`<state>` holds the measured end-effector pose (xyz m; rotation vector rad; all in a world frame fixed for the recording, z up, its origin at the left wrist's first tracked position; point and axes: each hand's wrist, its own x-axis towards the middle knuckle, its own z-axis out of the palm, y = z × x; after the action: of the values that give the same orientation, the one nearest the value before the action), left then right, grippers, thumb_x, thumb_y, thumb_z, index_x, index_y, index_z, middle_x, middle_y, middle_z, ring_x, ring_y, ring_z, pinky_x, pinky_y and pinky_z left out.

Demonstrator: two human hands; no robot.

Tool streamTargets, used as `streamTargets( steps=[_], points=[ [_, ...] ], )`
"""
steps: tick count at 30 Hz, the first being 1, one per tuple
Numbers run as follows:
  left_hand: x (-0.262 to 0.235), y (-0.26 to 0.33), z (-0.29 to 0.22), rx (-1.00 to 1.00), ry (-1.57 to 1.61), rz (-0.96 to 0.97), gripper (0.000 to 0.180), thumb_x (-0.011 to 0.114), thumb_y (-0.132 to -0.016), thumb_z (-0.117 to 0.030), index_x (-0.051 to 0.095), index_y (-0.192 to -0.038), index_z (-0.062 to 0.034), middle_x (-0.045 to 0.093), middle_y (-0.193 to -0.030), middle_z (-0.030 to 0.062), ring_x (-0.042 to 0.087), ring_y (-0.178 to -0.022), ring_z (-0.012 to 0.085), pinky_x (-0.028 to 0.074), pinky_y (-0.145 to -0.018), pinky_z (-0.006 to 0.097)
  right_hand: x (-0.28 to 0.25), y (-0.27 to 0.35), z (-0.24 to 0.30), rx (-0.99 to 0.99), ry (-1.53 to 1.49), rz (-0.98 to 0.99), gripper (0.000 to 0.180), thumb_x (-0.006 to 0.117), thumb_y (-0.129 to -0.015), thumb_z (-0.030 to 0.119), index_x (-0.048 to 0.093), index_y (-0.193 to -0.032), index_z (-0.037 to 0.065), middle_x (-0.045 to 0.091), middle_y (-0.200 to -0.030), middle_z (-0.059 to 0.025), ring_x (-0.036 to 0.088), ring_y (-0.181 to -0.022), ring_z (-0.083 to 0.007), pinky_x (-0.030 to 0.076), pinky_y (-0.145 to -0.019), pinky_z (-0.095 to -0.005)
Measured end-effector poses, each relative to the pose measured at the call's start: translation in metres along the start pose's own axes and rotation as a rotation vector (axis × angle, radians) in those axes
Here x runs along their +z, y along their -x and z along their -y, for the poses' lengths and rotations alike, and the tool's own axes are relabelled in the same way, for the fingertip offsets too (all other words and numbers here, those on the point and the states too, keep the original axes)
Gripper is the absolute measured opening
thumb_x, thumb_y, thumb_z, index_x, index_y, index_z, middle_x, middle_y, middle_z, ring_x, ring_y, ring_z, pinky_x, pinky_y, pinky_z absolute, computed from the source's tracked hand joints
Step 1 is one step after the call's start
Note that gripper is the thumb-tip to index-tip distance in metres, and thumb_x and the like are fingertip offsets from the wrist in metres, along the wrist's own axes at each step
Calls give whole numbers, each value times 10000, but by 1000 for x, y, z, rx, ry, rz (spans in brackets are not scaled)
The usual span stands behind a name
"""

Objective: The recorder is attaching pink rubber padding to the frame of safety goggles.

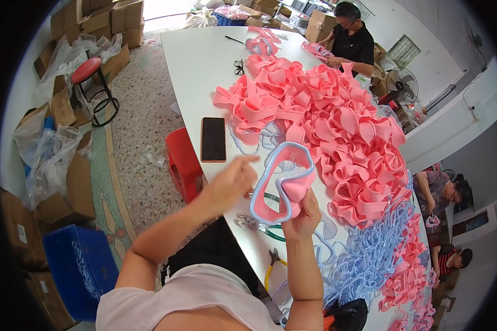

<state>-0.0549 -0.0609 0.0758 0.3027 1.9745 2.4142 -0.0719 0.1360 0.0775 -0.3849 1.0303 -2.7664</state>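
Note:
A pink goggle-shaped frame with light-blue edging (295, 190) stands tilted over the near table edge. My right hand (305, 218) grips its lower right side, fingers partly hidden behind the pink wall. To the left of the frame is my left hand (234, 182), blurred by motion and apart from it, with the index finger stretched out and nothing visible in it. Beneath the hands lie green-handled pliers (273, 234) and a metal tool (247, 222). Yellow-handled cutters (274, 265) rest nearer me. Light-blue strips (364, 254) form a tangled heap at the right.
A large pile of pink frames (315, 116) covers the middle of the white table (188, 66). A phone (213, 139) and glasses (238, 67) lie at left. A red stool (183, 165) stands beside the table, a blue bin (80, 270) on the floor. Co-workers (354, 41) sit around.

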Motion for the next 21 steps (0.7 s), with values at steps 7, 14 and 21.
streamTargets(
  steps=[7, 14, 21],
  points=[
    [9, 11, 7, 277, -319, -191, 346, 559, -964, -175, 519, -1266, -11, 507, -858, 79, 524, -779, 142, 450, -706, 277, -24, 6, 0, 16, 302, 43, 397, 402, -1021, 266, 490, -1278, -23, 614, -1131, -130, 615, -995, -196, 487, -863, -312],
    [-13, 5, -31, 427, -778, 32, 312, 560, -920, -132, 601, -1216, -42, 504, -831, 118, 519, -789, 254, 435, -692, 347, 8, -11, 49, 34, 1000, 106, 412, 474, -1014, 272, 497, -1316, -8, 544, -1099, -61, 530, -717, -75, 437, -595, -219],
    [13, 3, -23, 697, -1031, -363, 346, 717, -768, -126, 666, -1110, -107, 561, -1028, 70, 502, -970, 260, 399, -834, 372, 4, -4, 29, -37, 794, 84, 377, 593, -957, 174, 495, -1248, -46, 575, -1128, -124, 611, -859, -122, 554, -647, -269]
  ],
)
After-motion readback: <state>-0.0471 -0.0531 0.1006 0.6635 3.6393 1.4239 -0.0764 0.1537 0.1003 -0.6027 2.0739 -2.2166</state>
